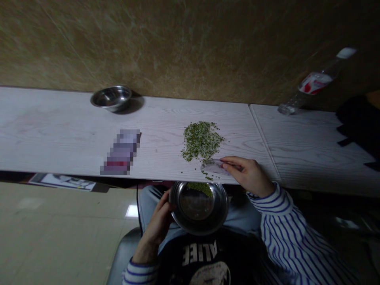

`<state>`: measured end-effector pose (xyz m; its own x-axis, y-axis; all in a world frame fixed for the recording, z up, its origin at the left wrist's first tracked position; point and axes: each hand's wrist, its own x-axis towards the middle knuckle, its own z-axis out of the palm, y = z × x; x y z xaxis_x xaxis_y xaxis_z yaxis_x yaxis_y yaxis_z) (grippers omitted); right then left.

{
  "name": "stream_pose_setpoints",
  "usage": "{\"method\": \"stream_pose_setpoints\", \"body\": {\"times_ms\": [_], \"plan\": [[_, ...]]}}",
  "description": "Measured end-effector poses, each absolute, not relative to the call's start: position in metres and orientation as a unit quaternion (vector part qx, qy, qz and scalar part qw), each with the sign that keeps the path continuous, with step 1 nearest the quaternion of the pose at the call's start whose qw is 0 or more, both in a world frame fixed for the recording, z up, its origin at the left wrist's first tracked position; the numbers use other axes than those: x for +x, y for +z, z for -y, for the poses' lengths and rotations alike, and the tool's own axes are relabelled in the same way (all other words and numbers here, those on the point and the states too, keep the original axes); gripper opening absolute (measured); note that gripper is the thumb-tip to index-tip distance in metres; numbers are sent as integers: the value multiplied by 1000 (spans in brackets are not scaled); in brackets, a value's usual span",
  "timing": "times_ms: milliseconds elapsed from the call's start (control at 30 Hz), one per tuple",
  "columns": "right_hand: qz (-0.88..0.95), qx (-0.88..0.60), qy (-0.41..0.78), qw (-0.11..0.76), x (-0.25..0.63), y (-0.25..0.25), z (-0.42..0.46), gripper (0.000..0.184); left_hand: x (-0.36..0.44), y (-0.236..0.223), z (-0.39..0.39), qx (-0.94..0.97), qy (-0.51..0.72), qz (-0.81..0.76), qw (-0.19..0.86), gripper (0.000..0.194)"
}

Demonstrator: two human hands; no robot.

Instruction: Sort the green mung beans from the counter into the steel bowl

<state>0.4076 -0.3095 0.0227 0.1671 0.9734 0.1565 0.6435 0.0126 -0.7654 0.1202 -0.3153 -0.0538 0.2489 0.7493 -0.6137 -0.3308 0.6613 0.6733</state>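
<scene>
My left hand grips the left rim of a shiny steel bowl, held above my lap just below the counter's front edge. Small green beans lie against the bowl's far side. On the counter a loose pile of green beans mixed with white grains is spread out. My right hand pinches a clear, thin plastic piece at the near edge of the pile. Its exact kind is hard to make out. A few stray beans sit between it and the counter edge.
A second steel bowl stands at the back left by the wall. Nearer is a blurred-out flat object. A clear plastic bottle with a white cap stands at the right, beside a dark item. A seam crosses the counter right of the pile.
</scene>
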Motion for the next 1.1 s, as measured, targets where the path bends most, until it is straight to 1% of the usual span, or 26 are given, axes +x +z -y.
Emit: {"method": "stream_pose_setpoints", "body": {"times_ms": [167,400,500,600,867,1100], "plan": [[609,-661,226,375,406,24,309,26,120,-52,316,218,358,-487,766,55],[616,-645,238,384,401,22,300,26,119,-49,317,211,362,-503,756,59],[624,-641,243,374,398,23,297,26,119,-48,317,210,363,-497,760,60],[631,-639,250,361,396,24,298,25,118,-49,317,209,362,-496,761,60],[629,-634,256,370,388,23,290,25,116,-52,317,215,366,-494,759,58],[656,-610,263,357,385,28,289,24,114,-52,318,206,368,-490,763,59]]}}
